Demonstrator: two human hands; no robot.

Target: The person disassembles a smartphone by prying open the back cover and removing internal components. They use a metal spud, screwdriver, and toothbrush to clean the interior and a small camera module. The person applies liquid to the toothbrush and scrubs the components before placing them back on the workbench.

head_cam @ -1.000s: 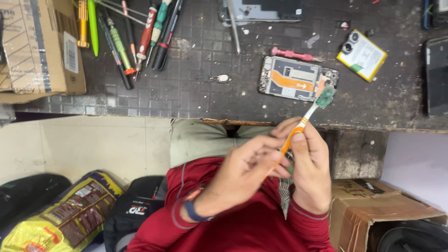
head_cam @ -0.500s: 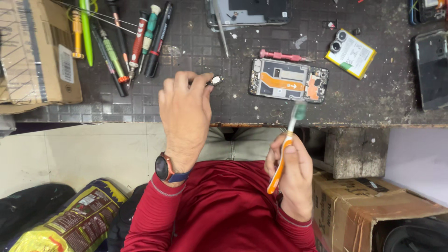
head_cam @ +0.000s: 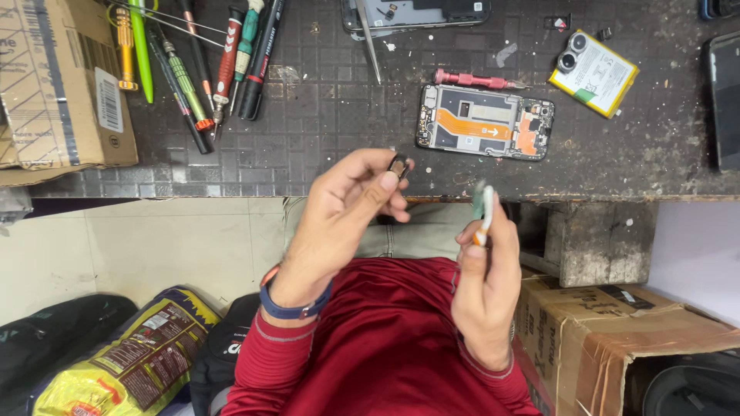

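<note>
Left hand pinches small dark part; right hand grips brush, both past surface front edge. Loose pinch: part likely drops onto lap.

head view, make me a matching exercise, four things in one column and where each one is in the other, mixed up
Things:
1. small dark part
2. opened phone
3. cardboard box
4. brush

Places:
A. at the bench's far left edge
B. held upright in the right hand
C. pinched in the fingertips of the left hand
D. flat on the dark bench, back cover off

Pairs: 1-C, 2-D, 3-A, 4-B
</note>
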